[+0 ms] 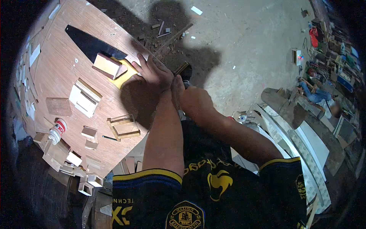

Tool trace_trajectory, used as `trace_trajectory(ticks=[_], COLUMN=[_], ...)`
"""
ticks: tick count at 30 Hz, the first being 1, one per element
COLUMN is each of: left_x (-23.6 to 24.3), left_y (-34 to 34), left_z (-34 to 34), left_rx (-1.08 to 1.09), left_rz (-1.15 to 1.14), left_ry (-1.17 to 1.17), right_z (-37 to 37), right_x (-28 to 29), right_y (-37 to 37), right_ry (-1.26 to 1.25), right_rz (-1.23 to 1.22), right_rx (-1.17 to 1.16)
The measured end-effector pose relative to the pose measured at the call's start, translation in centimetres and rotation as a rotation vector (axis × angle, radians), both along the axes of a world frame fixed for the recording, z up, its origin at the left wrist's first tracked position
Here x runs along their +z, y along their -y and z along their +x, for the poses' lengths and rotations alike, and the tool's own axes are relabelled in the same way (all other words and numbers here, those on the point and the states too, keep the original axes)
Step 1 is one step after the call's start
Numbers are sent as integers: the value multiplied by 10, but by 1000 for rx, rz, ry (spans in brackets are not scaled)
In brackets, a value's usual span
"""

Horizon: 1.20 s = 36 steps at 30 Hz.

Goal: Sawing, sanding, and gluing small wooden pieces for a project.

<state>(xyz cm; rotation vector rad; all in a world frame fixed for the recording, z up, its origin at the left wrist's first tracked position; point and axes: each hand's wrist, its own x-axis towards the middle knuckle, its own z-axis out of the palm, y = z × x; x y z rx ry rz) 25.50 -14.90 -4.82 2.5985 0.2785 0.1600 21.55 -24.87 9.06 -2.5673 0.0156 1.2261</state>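
My left hand (155, 73) rests at the table's right edge, fingers stretched out beside the yellow handle (124, 78) of a handsaw (91, 44). Close against the left wrist, my right hand (193, 100) is closed, its thumb up. A small greyish bit shows at its fingers, but what it grips is mostly hidden. Just beyond the hands there is a dark shape (185, 71) with a narrow wooden strip, too shadowed to name. A small wooden block (107, 65) lies over the saw where blade meets handle.
On the wooden table (87, 19) are a small box-like wooden piece (85, 97), a thin wooden frame (123, 127), a flat brown panel (58, 107), a white-and-red bottle (58, 131) and several small blocks. Scraps litter the floor; boards (293, 141) lean at right, near a person (318, 95).
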Motion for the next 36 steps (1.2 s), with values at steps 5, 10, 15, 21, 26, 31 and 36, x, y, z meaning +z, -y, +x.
trace_trajectory(ticks=[5,10,15,21,26,31,36], left_x=[-7,1,-10,-3,-5,-15,-13], left_y=[0,2,-4,9,-2,1,8], left_z=[2,-2,-8,-1,-4,-4,-4], left_rx=[457,75,127,79,97,128,80], left_rz=[-806,-15,-87,-9,-12,38,45], left_ry=[-16,-23,-23,-100,-73,-48,85], right_z=[11,9,5,-1,6,18,6], right_x=[19,0,26,-26,7,11,-12], right_y=[1,2,10,10,1,0,2], right_ry=[-12,5,19,-32,-17,-63,95], right_rz=[5,7,-4,-40,0,6,-4], right_rx=[158,92,280,94,162,206,121])
